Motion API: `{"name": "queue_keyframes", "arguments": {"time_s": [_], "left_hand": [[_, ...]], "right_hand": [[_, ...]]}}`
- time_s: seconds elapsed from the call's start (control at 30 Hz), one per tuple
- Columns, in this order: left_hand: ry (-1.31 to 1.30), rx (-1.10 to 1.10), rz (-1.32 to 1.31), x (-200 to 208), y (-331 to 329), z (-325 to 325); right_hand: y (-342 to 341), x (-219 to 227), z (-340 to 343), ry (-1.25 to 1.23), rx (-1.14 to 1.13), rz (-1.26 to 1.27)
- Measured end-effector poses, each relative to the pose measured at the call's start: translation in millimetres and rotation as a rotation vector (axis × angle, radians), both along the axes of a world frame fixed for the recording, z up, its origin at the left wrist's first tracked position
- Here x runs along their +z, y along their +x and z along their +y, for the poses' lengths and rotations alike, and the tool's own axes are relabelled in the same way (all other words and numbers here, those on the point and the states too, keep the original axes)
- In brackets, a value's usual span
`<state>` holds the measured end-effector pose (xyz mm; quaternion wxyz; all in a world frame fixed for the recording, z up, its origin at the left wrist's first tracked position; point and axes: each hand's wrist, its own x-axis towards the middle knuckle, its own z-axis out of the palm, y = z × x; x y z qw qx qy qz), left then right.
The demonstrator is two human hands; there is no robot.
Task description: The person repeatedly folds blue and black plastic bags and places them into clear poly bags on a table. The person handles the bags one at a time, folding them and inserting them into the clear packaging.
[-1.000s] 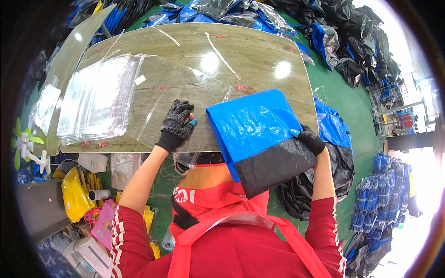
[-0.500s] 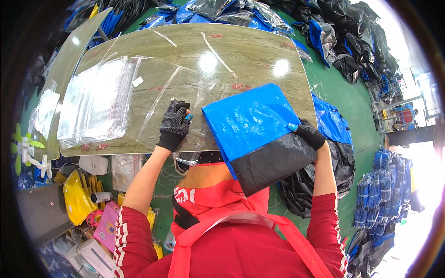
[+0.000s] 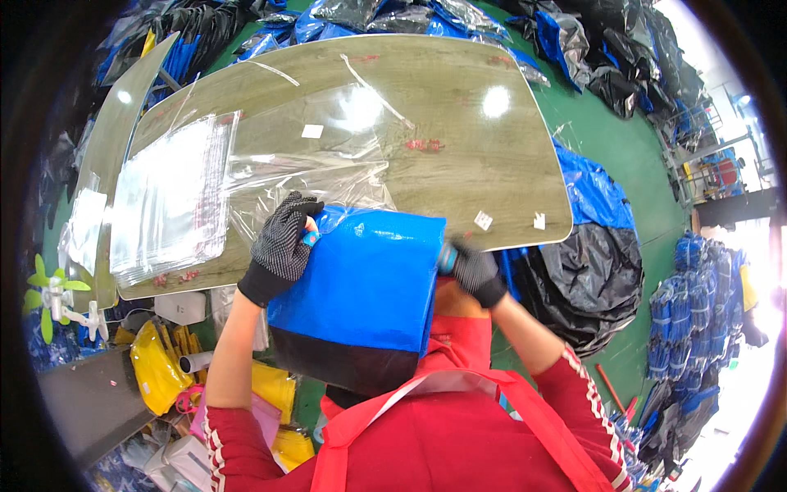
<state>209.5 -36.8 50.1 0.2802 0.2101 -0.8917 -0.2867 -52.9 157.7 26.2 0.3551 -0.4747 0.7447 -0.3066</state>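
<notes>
A folded blue-and-black plastic sheet or bag (image 3: pixel 361 279) hangs over the table's near edge, its black part toward me. My left hand (image 3: pixel 283 246), in a black dotted glove, is closed at its upper left corner, thumb on top. A clear plastic bag (image 3: pixel 344 176) lies spread on the table and runs up to that corner; whether the same fingers also pinch it, I cannot tell. Beside the folded piece's right edge is my gloved right hand (image 3: pixel 477 275), smeared by motion, with its thumb at the edge. Its grip does not show clearly.
On the wood-patterned table (image 3: pixel 484 148) a stack of clear bags (image 3: pixel 168 197) lies to the left. Small white labels (image 3: pixel 312 131) are scattered there. A big blue-and-black bundle (image 3: pixel 582 271) stands at the right, tied blue bundles (image 3: pixel 684 320) beyond. Yellow bags (image 3: pixel 160 369) sit lower left.
The folded piece has moved left and turned, and its upper left corner is now at my left hand. My right hand has moved left and nearer. The clear bag has shifted and bunched up.
</notes>
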Motion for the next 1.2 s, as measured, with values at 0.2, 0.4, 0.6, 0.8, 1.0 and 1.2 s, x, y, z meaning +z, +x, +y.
{"name": "queue_keyframes", "arguments": {"time_s": [0.2, 0.4, 0.6, 0.8, 1.0, 1.2], "left_hand": [[-0.042, 0.055, -0.012, 2, 3, 16], [-0.379, 0.142, -0.213, -8, 12, 25], [-0.033, 0.147, -0.172, -39, 23, 33], [0.188, 0.445, -0.027, -55, 22, 5], [1.067, 0.362, 0.022, -42, 34, 8], [0.968, 0.485, -0.05, -62, 10, 46]], "right_hand": [[-53, -37, -96, 0.189, 0.032, -0.868], [-42, -17, -72, 0.023, 0.09, -0.683], [-39, -7, -8, -0.092, -0.004, -0.793], [-10, -33, 0, -0.011, -0.242, -0.331], [47, -19, 37, -0.158, -0.358, 0.057], [15, -35, 60, -0.414, -0.389, 0.054]]}}
